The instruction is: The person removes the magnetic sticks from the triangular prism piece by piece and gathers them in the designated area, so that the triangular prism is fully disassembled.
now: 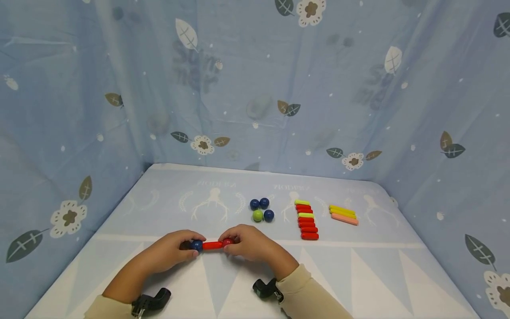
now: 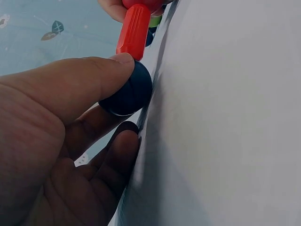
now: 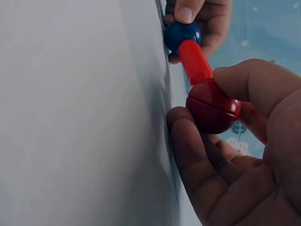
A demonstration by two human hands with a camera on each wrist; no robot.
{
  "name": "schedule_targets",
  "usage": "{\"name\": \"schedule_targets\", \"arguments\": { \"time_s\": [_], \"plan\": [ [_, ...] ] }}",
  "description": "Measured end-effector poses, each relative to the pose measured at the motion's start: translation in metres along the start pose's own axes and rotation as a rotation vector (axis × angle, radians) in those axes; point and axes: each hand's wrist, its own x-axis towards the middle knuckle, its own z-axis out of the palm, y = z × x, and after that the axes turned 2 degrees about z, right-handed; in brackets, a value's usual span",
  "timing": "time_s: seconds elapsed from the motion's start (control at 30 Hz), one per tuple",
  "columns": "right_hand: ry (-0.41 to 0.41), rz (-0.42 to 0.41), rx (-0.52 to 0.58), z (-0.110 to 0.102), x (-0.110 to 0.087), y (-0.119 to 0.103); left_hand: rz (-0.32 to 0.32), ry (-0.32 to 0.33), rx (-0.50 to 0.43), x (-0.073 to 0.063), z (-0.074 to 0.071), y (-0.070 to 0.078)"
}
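My left hand [image 1: 172,249] pinches a dark blue ball [image 1: 196,245] between thumb and fingers. A short red rod [image 1: 212,245] runs from that ball to a dark red ball [image 1: 227,242], which my right hand [image 1: 249,241] holds. In the left wrist view the rod [image 2: 134,33] meets the blue ball [image 2: 134,89] near my thumb tip. The right wrist view shows the red ball [image 3: 211,106] with a groove round it, gripped by thumb and fingers, and the rod [image 3: 194,61] at its upper side. Both balls are low over the table, in front of me.
Beyond my hands, several dark blue balls [image 1: 264,203] and a green ball [image 1: 257,215] sit together. To their right lies a column of red rods [image 1: 307,224] and yellow-green rods [image 1: 306,215]. Farther right are yellow rods [image 1: 341,208] and a salmon rod [image 1: 344,219]. Patterned curtains [image 1: 255,88] surround the table [image 1: 167,195].
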Motion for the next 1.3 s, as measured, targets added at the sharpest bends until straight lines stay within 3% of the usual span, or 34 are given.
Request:
{"name": "schedule_targets", "arguments": {
  "time_s": [0.27, 0.57, 0.83, 1.3],
  "plan": [
    [0.002, -0.044, -0.131, 0.0, 0.0, -0.003, 0.005, -0.003, 0.002, 0.0, -0.001, -0.001],
    [-0.001, 0.01, -0.008, 0.002, 0.0, 0.006, 0.002, -0.012, -0.009, -0.001, 0.001, -0.001],
    [0.008, -0.048, -0.105, -0.001, -0.001, 0.005, -0.002, -0.01, 0.002, -0.001, -0.001, 0.001],
    [0.134, 0.154, 0.011, -0.026, -0.03, 0.029, -0.019, -0.017, -0.011, 0.0, -0.001, 0.001]
  ]
}}
